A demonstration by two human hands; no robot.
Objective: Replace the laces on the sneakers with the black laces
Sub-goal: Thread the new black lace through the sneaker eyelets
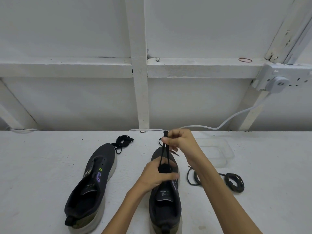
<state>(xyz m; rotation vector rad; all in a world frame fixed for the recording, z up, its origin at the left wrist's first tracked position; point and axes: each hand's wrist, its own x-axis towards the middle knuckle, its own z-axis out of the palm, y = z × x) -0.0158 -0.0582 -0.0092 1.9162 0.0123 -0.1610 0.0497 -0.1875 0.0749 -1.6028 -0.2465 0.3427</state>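
Sneaker (pixel 166 208) is pointing toe-away from you; your left hand (pixel 155 174) is gripping it, your right hand (pixel 180 141) pinching the flat black lace (pixel 164 152).

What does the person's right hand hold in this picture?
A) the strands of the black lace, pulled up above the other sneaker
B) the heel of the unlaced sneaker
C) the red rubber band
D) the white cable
A: the right hand pinches the black lace in its fingers and draws it up from the right sneaker, which the left hand holds down.
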